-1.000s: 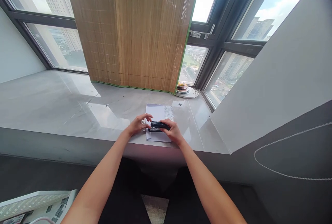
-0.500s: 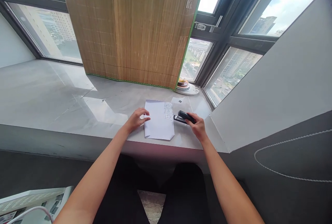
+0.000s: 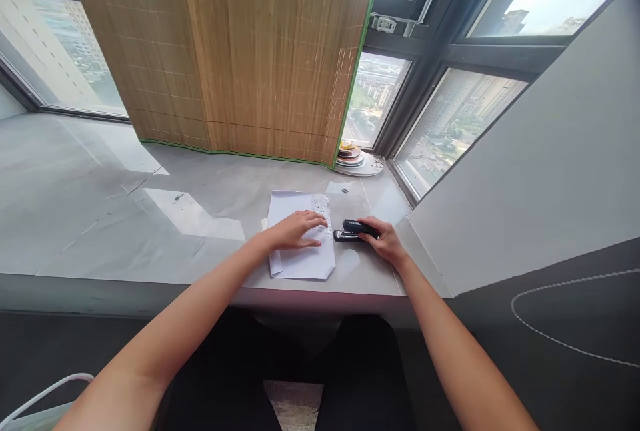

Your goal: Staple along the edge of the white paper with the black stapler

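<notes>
White paper (image 3: 303, 264) lies on the window ledge, with dark marks along its upper right part. Over it reaches my left hand (image 3: 299, 230), fingers apart and pointing right, holding nothing; whether it touches the sheet I cannot tell. A black stapler (image 3: 347, 234) rests just right of the paper, its jaw toward the paper's right edge. Around its back end my right hand (image 3: 381, 236) is closed, thumb below and fingers on top. Two small dark strips, perhaps staples (image 3: 345, 190), lie beyond the paper.
Stacked plates (image 3: 357, 163) stand in the far corner by the window. A bamboo blind (image 3: 240, 58) hangs behind the ledge (image 3: 115, 218). At right, a white wall (image 3: 525, 171) slants in, and a beaded cord (image 3: 540, 331) hangs before it.
My left hand has moved right, from the paper's left edge to above its middle, and its fingers have spread. My right hand still holds the stapler. The view has shifted slightly.
</notes>
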`<state>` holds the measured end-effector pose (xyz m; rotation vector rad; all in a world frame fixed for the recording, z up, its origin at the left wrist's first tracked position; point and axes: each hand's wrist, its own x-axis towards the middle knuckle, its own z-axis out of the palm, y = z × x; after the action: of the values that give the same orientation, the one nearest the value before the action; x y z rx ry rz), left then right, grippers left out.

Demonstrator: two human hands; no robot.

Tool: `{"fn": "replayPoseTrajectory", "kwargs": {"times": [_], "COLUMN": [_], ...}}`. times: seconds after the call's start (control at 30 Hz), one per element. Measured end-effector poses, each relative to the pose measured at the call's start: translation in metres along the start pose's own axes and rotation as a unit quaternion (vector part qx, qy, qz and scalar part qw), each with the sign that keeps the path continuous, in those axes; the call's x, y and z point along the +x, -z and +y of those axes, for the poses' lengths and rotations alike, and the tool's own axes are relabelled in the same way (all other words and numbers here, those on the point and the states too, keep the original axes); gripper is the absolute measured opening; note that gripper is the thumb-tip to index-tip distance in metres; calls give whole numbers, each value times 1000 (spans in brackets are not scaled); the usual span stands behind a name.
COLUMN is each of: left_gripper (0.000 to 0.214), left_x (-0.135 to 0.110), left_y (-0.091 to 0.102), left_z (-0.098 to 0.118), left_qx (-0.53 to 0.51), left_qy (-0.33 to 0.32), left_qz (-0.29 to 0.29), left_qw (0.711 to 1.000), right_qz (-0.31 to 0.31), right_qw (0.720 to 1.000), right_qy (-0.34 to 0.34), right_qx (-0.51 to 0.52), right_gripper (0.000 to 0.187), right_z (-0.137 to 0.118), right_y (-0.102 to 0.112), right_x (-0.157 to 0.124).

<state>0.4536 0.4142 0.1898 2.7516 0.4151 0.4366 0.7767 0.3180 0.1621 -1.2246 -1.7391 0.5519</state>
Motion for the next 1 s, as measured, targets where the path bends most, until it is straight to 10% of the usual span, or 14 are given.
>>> {"fn": "replayPoseTrajectory", "kwargs": {"times": [0.2,0.47,0.63,1.0], "left_gripper": [70,37,60,47], "left_x": [39,27,26,33], "left_y": [-23,-14,-22,-13], "left_z": [-8,-53,-62,-44], "left_qx": [25,37,40,25], "left_qy": [24,141,210,97], "left_qz": [15,97,84,24], "left_qw": [999,984,973,995], "right_qz": [-29,-127,-155,-167], "right_qw": [999,985,980,981], "right_qy": [-30,-51,-60,-41], "right_qx": [33,105,110,86], "right_gripper": [40,39,38,39], "right_z": [19,26,21,17], "right_y": [9,20,21,17], "right_x": [40,66,65,66]}}
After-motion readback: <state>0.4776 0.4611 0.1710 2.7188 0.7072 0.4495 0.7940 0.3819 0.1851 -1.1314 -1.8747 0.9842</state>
